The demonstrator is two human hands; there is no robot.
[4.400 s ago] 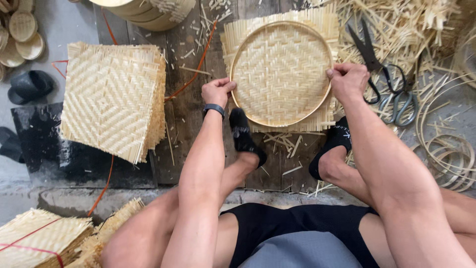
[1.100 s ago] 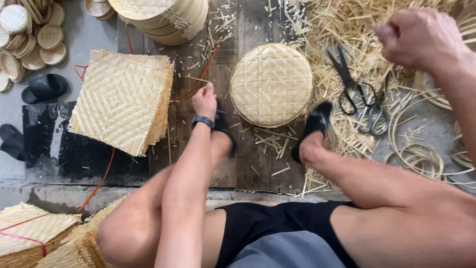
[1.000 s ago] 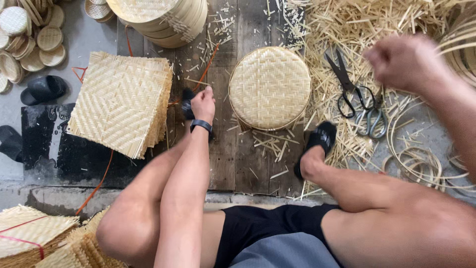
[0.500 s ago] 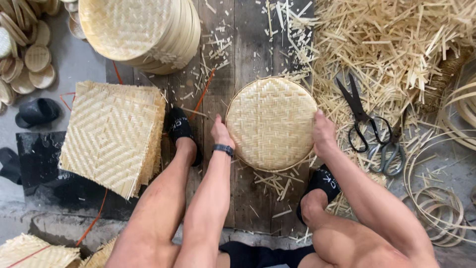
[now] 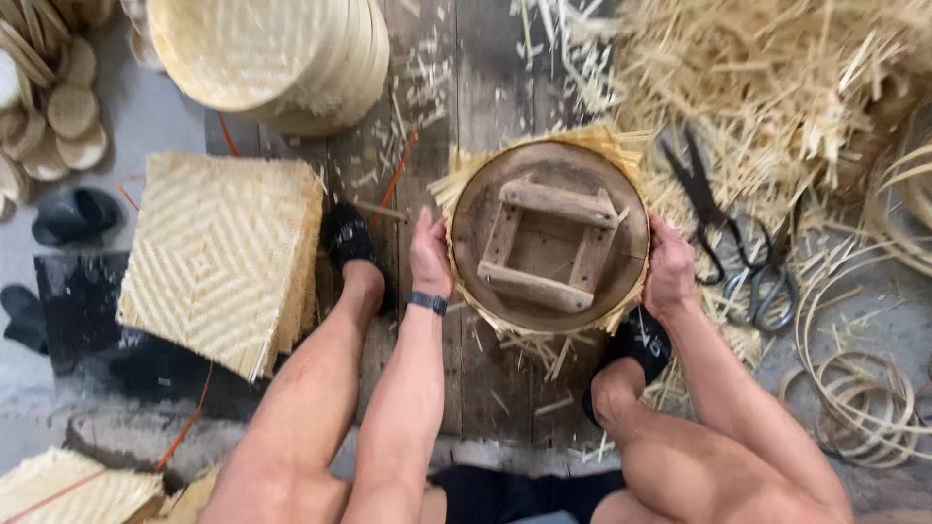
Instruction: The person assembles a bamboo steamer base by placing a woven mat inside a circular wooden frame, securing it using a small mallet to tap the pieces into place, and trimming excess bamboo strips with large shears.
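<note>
Both hands point(image 5: 430, 257) gripping round wooden form point(image 5: 549, 236), perhaps basket-lined

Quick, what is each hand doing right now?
Left hand: gripping the left edge of the round wooden mould.
Right hand: gripping its right edge, fingers curled around the rim.

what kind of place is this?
Probably a bamboo-weaving workshop, worked at floor level. Both hands, left hand and right hand, hold a round wooden form; nearby lie stacked woven mats, bamboo offcuts and scissors.
</note>
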